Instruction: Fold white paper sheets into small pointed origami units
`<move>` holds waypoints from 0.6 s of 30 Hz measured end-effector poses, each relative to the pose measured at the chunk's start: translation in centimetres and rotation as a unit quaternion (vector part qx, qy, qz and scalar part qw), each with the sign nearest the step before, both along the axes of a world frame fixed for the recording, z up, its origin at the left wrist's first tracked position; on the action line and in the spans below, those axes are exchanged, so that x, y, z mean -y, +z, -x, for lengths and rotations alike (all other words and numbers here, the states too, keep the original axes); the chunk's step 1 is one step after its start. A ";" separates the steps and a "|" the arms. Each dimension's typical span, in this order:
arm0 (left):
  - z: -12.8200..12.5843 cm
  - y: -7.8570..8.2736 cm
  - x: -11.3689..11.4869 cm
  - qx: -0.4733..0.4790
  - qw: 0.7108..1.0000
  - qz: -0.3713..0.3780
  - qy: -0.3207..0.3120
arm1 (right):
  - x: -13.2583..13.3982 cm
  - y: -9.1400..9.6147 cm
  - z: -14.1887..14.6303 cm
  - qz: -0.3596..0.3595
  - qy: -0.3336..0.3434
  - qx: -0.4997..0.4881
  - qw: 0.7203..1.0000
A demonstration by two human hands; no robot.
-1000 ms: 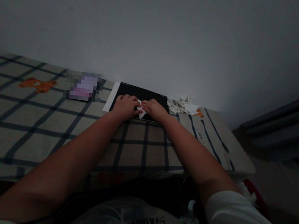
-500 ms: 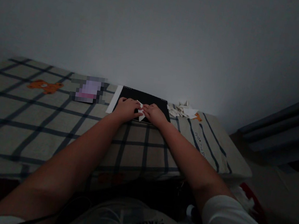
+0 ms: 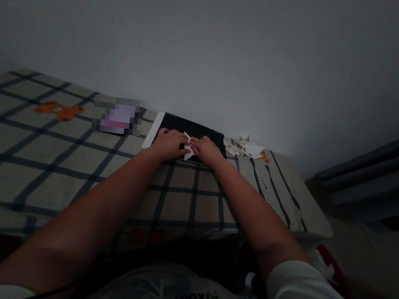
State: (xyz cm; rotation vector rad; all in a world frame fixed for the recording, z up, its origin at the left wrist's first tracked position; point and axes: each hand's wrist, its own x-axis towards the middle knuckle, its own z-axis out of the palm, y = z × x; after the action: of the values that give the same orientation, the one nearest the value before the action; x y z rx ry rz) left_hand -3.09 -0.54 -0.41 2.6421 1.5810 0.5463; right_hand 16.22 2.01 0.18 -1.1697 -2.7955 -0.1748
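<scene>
A small folded piece of white paper lies on a black notebook or folder near the wall. My left hand grips the paper from the left, thumb and fingers on its edge. From the right, my right hand holds the same paper, its fingertips pressed on the upper part. The two hands nearly meet over it, and they hide much of the paper. A white strip shows along the notebook's left side.
Several folded white paper pieces are heaped right of the notebook. A pixelated, purple-screened device lies to the left. Checked cloth with a bear print covers the table, which stands against the wall. At lower right is a red container.
Both hands stay on the paper with barely any shift of the fingers. The whole view has moved slightly, so the table's left part sits a little higher.
</scene>
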 end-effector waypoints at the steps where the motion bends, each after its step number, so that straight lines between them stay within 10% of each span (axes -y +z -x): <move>1: 0.0 0.0 0.0 -0.001 1.000 0.001 0.001 | 0.1 0.0 0.0 0.003 -0.008 -0.003 1.000; 18: 0.2 0.3 0.2 -0.023 1.000 0.020 0.008 | 0.3 0.4 -0.9 0.002 0.027 -0.010 1.000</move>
State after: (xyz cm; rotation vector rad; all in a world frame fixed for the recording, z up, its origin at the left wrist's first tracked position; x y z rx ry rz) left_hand -3.30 -0.70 -0.06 2.6332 1.6091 0.4542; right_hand 17.13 1.74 0.58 -1.0881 -2.8081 -0.1535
